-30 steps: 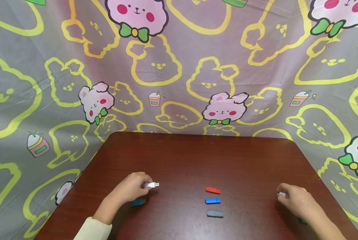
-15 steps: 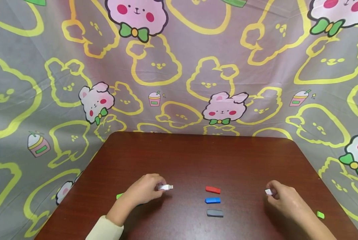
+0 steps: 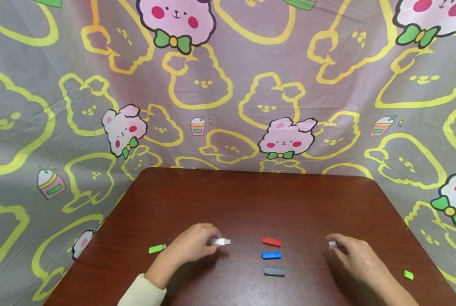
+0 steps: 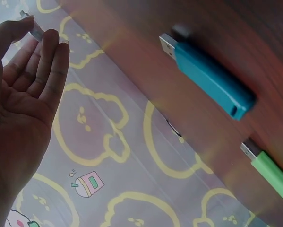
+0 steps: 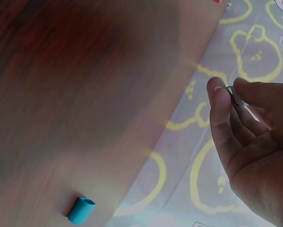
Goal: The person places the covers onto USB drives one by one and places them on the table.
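My left hand (image 3: 197,243) pinches a white USB flash drive (image 3: 219,242) between thumb and fingers, its bare metal plug pointing right. Across the table, my right hand (image 3: 353,254) pinches a small white cap (image 3: 333,244); in the right wrist view the fingertips mostly hide it. Between the hands lie a red flash drive (image 3: 271,242), a blue flash drive (image 3: 271,255) and a grey flash drive (image 3: 274,271), lined up front to back. An uncapped teal flash drive (image 4: 214,78) shows in the left wrist view, beside an uncapped green flash drive (image 4: 272,175).
On the right part of the brown table (image 3: 251,199) lies a green cap (image 3: 408,275). A teal cap (image 5: 81,210) appears in the right wrist view; the right arm hides it from the head view. A patterned cloth (image 3: 228,85) hangs behind the table.
Both hands have moved inward toward the middle row, the left one rightward with the white flash drive, the right one leftward with the white cap. The green drive and green cap have come into view.
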A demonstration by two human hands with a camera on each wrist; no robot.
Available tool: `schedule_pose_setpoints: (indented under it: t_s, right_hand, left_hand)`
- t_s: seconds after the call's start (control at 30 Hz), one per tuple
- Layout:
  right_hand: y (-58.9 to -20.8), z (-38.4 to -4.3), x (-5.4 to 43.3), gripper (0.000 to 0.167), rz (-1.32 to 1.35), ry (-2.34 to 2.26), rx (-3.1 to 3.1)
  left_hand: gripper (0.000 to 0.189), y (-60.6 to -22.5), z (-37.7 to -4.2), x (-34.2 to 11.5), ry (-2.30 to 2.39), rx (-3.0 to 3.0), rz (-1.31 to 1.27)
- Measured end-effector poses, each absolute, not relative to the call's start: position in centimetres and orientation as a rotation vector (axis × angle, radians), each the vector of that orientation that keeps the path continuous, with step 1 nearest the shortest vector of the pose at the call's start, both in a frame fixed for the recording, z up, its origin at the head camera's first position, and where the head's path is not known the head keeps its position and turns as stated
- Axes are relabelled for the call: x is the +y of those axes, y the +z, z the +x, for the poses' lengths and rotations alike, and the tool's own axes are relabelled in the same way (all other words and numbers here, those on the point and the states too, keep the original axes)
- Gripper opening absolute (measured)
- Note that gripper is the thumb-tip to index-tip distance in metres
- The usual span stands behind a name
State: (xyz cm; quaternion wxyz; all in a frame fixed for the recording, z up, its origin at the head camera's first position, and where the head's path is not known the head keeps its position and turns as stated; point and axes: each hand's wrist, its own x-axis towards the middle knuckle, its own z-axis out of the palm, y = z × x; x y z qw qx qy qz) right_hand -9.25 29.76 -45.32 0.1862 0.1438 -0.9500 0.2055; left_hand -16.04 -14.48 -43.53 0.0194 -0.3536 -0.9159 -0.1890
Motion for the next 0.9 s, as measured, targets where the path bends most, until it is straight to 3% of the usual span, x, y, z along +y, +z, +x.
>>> schedule_pose_setpoints:
  t_s: [0.5, 0.9]
  right_hand:
    - [-45.7, -8.7, 26.8, 0.018, 0.524, 0.757, -2.672]
    - [-45.3, -8.8, 23.7, 0.020, 0.728, 0.644, -2.589]
  left_hand:
    - [0.012, -43.1, -15.0, -11.8, -0.552, -2.770, -1.176]
    - [0.013, -42.6, -14.6, -9.1, -0.489, -2.800, -1.191]
